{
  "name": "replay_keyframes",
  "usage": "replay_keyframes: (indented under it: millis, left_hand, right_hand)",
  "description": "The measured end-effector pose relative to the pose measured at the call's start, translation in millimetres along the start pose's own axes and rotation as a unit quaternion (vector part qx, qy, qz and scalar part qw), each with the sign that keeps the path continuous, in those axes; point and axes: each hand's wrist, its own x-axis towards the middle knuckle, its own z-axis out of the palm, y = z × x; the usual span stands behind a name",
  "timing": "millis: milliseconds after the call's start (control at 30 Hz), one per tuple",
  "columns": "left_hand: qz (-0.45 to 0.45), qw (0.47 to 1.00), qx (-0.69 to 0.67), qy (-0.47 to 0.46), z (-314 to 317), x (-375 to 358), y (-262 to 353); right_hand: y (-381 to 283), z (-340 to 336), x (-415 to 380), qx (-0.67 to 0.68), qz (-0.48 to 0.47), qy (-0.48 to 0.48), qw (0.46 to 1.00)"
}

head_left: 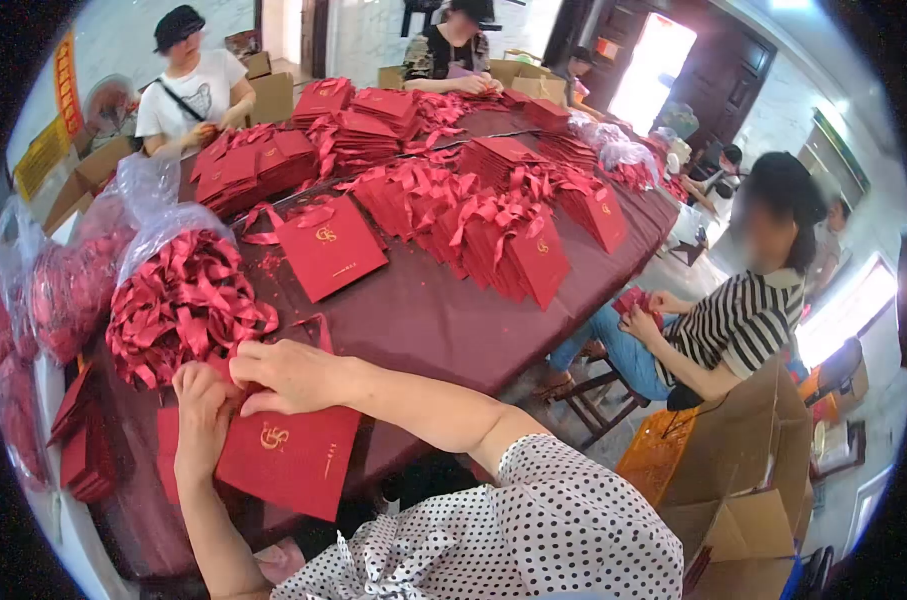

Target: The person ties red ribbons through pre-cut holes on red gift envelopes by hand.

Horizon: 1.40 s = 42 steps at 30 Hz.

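A flat red paper bag (308, 465) with a gold logo lies at the table's near edge, below my hands. Its upper left corner is hidden by my fingers. My left hand (203, 408) is closed at that corner, thumb and fingertips pinched together. Close beside it, my right hand (298, 376) bends over the bag's top edge, also closed in a pinch. Red ribbon shows between the two hands, though its ends are covered by my fingers. Just beyond them sits a big bundle of red ribbons (188, 305) in a clear plastic bag.
Another red bag (331, 247) lies ahead on the dark red tablecloth (413, 335). Rows of red bags (503, 230) with ribbons fill the table's middle. Filled plastic bags (73, 275) line the left. A seated person (738, 330) works at right, near cardboard boxes (743, 450). Other people stand across.
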Motion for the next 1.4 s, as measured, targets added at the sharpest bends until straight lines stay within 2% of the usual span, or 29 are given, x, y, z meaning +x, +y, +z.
replay_keyframes:
  millis: [67, 167, 200, 300, 400, 433, 500, 533, 600, 633, 667, 700, 733, 767, 800, 867, 933, 1033, 1100, 1133, 1200, 1233, 1333, 1400]
  left_hand:
    - [0.010, 0.998, 0.050, 0.034, -3.8, 1.7, -7.1]
    - [0.003, 0.998, -0.032, 0.056, -3.0, -1.1, -13.7]
    - [0.014, 0.998, 0.005, 0.057, -3.6, -2.8, -14.9]
    - [0.000, 0.999, -0.003, 0.039, -7.4, -5.6, -18.9]
    - [-0.015, 0.995, 0.046, 0.084, -11.9, -7.1, -23.1]
    - [-0.030, 0.991, 0.075, 0.109, -19.8, -9.5, -26.5]
    - [-0.134, 0.979, 0.090, 0.121, -29.5, -16.1, -40.5]
    - [-0.146, 0.982, 0.049, 0.105, -28.8, -19.6, -45.7]
    - [-0.169, 0.976, 0.054, 0.126, -16.4, -20.5, -44.9]
    - [-0.175, 0.971, 0.108, 0.126, -13.9, -21.3, -44.6]
    - [-0.176, 0.971, 0.107, 0.124, -11.7, -21.2, -42.8]
    - [-0.222, 0.956, -0.090, 0.172, -13.7, -14.5, -33.0]
    - [-0.258, 0.899, -0.282, 0.213, -15.7, -9.8, -24.5]
    - [-0.270, 0.879, -0.354, 0.171, -16.6, -10.4, -17.9]
    - [-0.145, 0.960, -0.191, 0.145, -16.2, -9.7, -17.9]
    - [-0.052, 0.991, -0.122, 0.020, -16.9, -8.9, -11.6]
    - [-0.080, 0.986, -0.138, 0.041, -10.0, -11.8, -7.3]
    - [-0.138, 0.970, -0.198, 0.001, -10.5, -11.8, -8.3]
    - [-0.142, 0.971, -0.191, 0.018, -8.9, -14.5, -15.7]
    - [-0.155, 0.970, -0.188, 0.023, -10.5, -15.5, -18.0]
    - [-0.201, 0.957, -0.210, 0.015, -10.3, -18.1, -27.0]
    - [-0.218, 0.956, -0.195, 0.017, -12.0, -17.3, -27.4]
    - [-0.253, 0.946, -0.204, 0.016, -8.7, -20.1, -30.5]
    - [-0.243, 0.945, -0.218, 0.031, -3.1, -18.7, -36.2]
  right_hand:
    - [3.9, -0.3, 3.1, 0.022, -0.014, 0.018, 0.999]
    - [-0.3, -6.3, 2.7, -0.015, 0.004, 0.005, 1.000]
    - [-4.8, -6.9, 2.6, -0.020, 0.018, 0.002, 1.000]
    - [-2.4, -1.4, 5.1, -0.025, 0.003, 0.004, 1.000]
    - [-8.1, -6.4, 6.8, -0.050, 0.028, 0.019, 0.998]
    - [-8.4, -9.7, 7.9, -0.057, 0.033, 0.017, 0.998]
    - [-9.0, -12.7, 8.7, -0.042, 0.042, 0.024, 0.998]
    - [-7.5, -13.3, 9.5, -0.038, 0.038, 0.025, 0.998]
    - [-5.9, -12.2, 9.2, -0.032, 0.035, 0.031, 0.998]
    - [-5.6, -12.5, 8.8, -0.028, 0.050, 0.030, 0.998]
    - [-4.5, -13.9, 9.1, -0.025, 0.063, 0.030, 0.997]
    - [3.0, -12.6, 8.3, -0.039, 0.029, 0.054, 0.997]
    - [3.2, -13.4, 8.2, -0.037, 0.031, 0.055, 0.997]
    - [2.4, -14.1, 8.6, -0.035, 0.031, 0.057, 0.997]
    - [2.3, -14.4, 8.7, -0.033, 0.031, 0.059, 0.997]
    - [2.4, -13.3, 7.6, -0.034, 0.030, 0.058, 0.997]
    - [-1.0, -15.4, 8.8, -0.038, 0.079, 0.034, 0.996]
    - [-1.4, -14.9, 9.9, -0.035, 0.059, 0.038, 0.997]
    - [-5.5, -18.1, 10.1, 0.000, 0.053, 0.055, 0.997]
    - [3.2, -18.1, 9.8, 0.033, 0.067, 0.033, 0.997]
    - [-1.9, -35.1, 6.9, -0.029, 0.117, -0.006, 0.993]
    - [5.2, -41.3, 2.2, 0.015, 0.169, -0.030, 0.985]
    - [14.0, -66.6, -5.5, 0.012, 0.257, -0.029, 0.966]
    - [33.9, -80.8, -18.8, 0.074, 0.228, -0.027, 0.971]
